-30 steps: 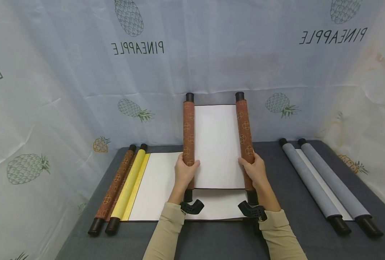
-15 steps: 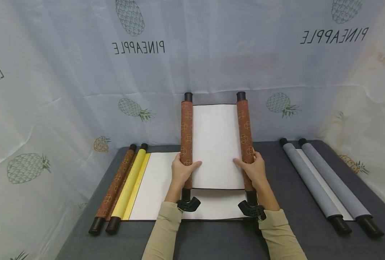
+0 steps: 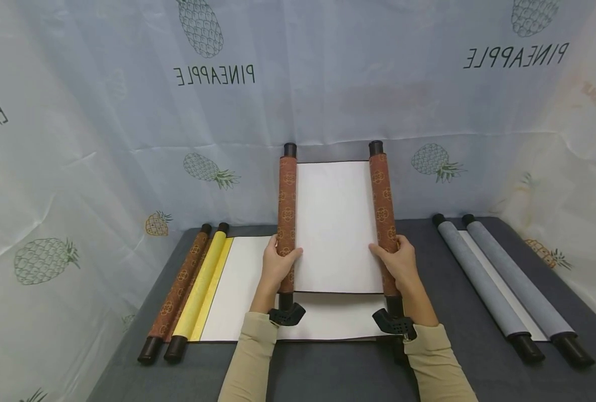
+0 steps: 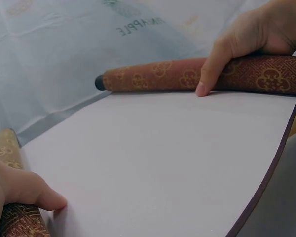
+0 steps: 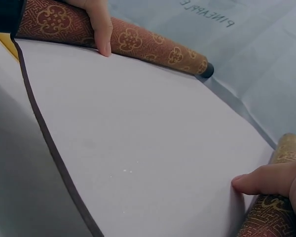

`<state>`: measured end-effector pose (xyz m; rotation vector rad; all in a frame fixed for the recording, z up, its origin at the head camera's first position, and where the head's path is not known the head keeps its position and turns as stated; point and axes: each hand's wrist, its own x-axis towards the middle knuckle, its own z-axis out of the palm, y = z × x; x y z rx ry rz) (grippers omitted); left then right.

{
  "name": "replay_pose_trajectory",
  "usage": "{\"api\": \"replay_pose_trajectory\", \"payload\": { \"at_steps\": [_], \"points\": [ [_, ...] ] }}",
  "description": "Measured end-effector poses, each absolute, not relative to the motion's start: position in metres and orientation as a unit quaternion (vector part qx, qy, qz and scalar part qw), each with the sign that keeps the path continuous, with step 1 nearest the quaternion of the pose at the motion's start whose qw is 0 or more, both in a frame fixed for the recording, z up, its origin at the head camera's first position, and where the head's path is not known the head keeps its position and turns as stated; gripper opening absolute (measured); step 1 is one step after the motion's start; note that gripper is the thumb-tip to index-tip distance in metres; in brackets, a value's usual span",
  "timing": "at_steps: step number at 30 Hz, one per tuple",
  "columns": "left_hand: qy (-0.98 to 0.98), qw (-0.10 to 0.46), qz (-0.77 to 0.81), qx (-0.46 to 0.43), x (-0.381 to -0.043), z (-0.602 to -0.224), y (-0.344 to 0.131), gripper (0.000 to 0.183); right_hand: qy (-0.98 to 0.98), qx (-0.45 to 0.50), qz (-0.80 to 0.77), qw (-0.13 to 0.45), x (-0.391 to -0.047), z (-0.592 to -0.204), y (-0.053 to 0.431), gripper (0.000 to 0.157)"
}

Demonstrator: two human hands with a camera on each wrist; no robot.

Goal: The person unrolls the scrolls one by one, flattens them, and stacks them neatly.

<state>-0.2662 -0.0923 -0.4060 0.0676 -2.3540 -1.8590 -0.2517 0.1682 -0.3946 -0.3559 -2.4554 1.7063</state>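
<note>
Both hands hold up a brown patterned scroll, partly unrolled, with blank white paper [image 3: 334, 223] between its two rolls. My left hand [image 3: 277, 265] grips the left roll [image 3: 287, 206] near its lower part, thumb lying over the paper's edge. Around the right roll [image 3: 384, 206] curls my right hand [image 3: 400, 261], its thumb also on the paper side. Black knobs cap the roll ends. In the left wrist view the far roll [image 4: 153, 75] has the right hand's thumb over it; the right wrist view shows the opposite roll [image 5: 138, 42] with the left thumb on it.
Beneath the held scroll lies an open scroll with white paper [image 3: 237, 285] and a yellow roll [image 3: 199, 285]. Left of it is a brown patterned scroll [image 3: 177, 290]. A grey scroll [image 3: 484, 279] lies at the right on the dark grey table [image 3: 323, 371]. A pineapple-print curtain [image 3: 328, 84] hangs behind.
The two rolls have moved farther apart, the left one leftward and the right one slightly rightward, so more white paper shows between them. Both hands keep their grip.
</note>
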Motion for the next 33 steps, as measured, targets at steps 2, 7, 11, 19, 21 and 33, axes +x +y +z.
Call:
{"api": "replay_pose_trajectory", "payload": {
  "at_steps": [2, 7, 11, 19, 21, 33],
  "points": [
    [-0.781, 0.067, -0.621, 0.025, -0.2658, -0.4047, -0.0934, 0.062, -0.812, -0.113, 0.569, 0.065, -0.2513, -0.3944, 0.1689, 0.062],
    [-0.788, 0.076, -0.61, 0.021, -0.2651, -0.403, -0.095, 0.055, -0.806, -0.102, 0.58, 0.058, -0.2505, -0.393, 0.1713, 0.065],
    [-0.806, 0.093, -0.584, 0.022, -0.2647, -0.4028, -0.096, 0.048, -0.81, -0.1, 0.574, 0.061, -0.2505, -0.393, 0.1717, 0.063],
    [-0.823, 0.143, -0.55, 0.007, -0.2659, -0.4042, -0.0983, 0.044, -0.811, -0.106, 0.571, 0.065, -0.2512, -0.393, 0.1719, 0.063],
    [-0.82, 0.154, -0.551, 0.003, -0.2661, -0.4045, -0.0988, 0.048, -0.812, -0.109, 0.57, 0.067, -0.2512, -0.3929, 0.1722, 0.062],
    [-0.802, 0.116, -0.586, 0.014, -0.2627, -0.4004, -0.0977, 0.059, -0.811, -0.099, 0.571, 0.078, -0.2502, -0.3938, 0.1738, 0.059]
  ]
}}
